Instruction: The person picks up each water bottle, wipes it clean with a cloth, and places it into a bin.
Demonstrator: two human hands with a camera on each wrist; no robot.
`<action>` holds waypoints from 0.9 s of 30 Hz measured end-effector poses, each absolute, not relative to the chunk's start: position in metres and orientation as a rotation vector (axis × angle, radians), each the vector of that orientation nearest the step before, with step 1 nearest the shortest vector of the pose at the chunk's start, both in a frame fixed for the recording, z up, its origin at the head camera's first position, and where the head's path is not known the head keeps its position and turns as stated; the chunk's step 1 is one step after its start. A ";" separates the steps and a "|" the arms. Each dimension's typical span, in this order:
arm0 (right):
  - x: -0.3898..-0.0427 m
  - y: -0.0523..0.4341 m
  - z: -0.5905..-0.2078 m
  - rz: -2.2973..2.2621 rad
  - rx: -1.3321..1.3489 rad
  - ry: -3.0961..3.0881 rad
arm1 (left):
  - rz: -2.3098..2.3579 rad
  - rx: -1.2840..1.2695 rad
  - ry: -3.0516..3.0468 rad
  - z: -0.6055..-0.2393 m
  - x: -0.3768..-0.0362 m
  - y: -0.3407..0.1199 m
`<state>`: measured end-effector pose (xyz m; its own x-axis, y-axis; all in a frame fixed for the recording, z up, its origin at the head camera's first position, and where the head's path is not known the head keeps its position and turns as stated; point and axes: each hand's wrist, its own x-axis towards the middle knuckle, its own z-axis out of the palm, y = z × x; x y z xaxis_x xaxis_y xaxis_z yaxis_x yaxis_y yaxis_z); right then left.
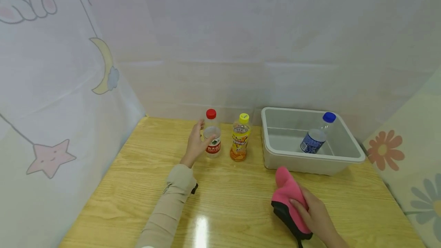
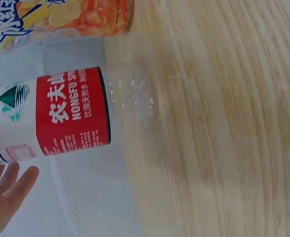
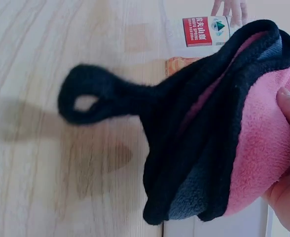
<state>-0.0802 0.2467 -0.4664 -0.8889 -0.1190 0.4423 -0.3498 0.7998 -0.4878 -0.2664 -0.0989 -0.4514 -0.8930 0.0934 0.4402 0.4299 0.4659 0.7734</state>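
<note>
A clear water bottle [image 1: 213, 146] with a red cap and a red-and-white label stands upright on the table. My left hand [image 1: 195, 143] is at its left side, thumb towards the front and fingers spread, not curled round it; contact cannot be told. In the left wrist view the fingertips [image 2: 18, 185] lie close beside the label. Just right of it stands a yellow-capped drink bottle [image 1: 239, 142] with orange at its base. My right hand [image 1: 316, 215] grips a pink fleece mitt [image 1: 287, 192] with black trim, whose black loop [image 3: 93, 111] hangs free above the table.
A light grey plastic bin [image 1: 293, 162] stands at the right rear; a blue-capped bottle [image 1: 314, 139] leans inside it. The wooden table [image 1: 131, 171] meets a pale cloth backdrop [image 1: 213, 49] at the back, with printed cloth on both sides.
</note>
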 end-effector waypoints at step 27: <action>-0.083 0.235 -0.460 0.987 0.323 -2.438 | -1.359 -0.613 -2.355 -0.444 -0.226 -0.095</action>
<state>-0.0832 0.2347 -0.4595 -0.8538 -0.0352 0.5194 -0.3865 0.7112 -0.5871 -0.2257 -0.0951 -0.4442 -0.8443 0.1907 0.5008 0.5290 0.4455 0.7223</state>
